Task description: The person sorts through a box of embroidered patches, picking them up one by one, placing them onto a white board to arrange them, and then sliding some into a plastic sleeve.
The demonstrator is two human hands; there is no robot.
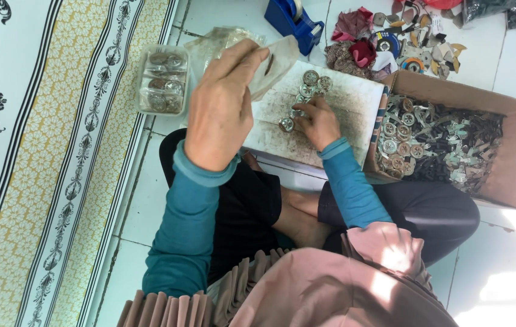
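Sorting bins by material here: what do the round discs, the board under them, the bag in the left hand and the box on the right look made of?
Discs: likely metal, silvery with a dull shine. Board: white, grimy and matte; possibly foam or card, hard to tell. Bag in the left hand: thin clear plastic, see-through and crinkled. Box: brown cardboard, matte with folded flaps. The right hand rests on the discs.
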